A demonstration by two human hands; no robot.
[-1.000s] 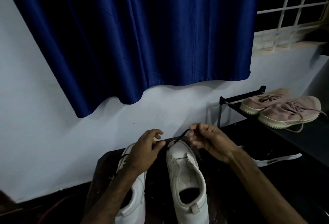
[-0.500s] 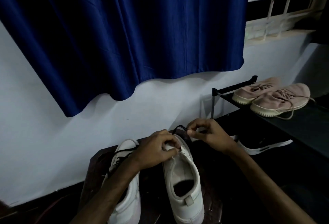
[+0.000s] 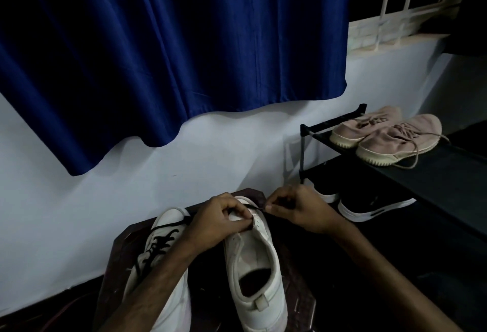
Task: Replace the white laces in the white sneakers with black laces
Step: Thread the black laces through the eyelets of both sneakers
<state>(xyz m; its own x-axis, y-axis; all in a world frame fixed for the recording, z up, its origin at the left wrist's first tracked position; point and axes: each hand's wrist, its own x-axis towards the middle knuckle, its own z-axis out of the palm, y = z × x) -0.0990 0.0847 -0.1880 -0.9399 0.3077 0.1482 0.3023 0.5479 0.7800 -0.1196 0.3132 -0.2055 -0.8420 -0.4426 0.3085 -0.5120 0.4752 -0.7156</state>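
Threading a black lace (image 3: 259, 208) into the far end of the bare white sneaker (image 3: 253, 265) looks like the job right now. This shoe sits on a small dark table (image 3: 116, 260) with its heel near the person and its toe far, by the wall. That way the lace holes face up and are easy to reach. The left hand (image 3: 216, 219) is curled over the toe end, thumb and fingers pinching the flap with the holes, likely to hold it stiff so the hole does not wobble. The right hand (image 3: 300, 211) is just beside it on the right, its fingers pinched on the thin end of the lace and aiming it at a hole. The two hands are close, almost touching, and both arms reach in from the near edge. I cannot tell if the tip is in the hole yet, because it is too dark and small. The laced white sneaker (image 3: 168, 228) lies just to the left, under the left arm. It has black laces crossing up it, so about half the work looks done.
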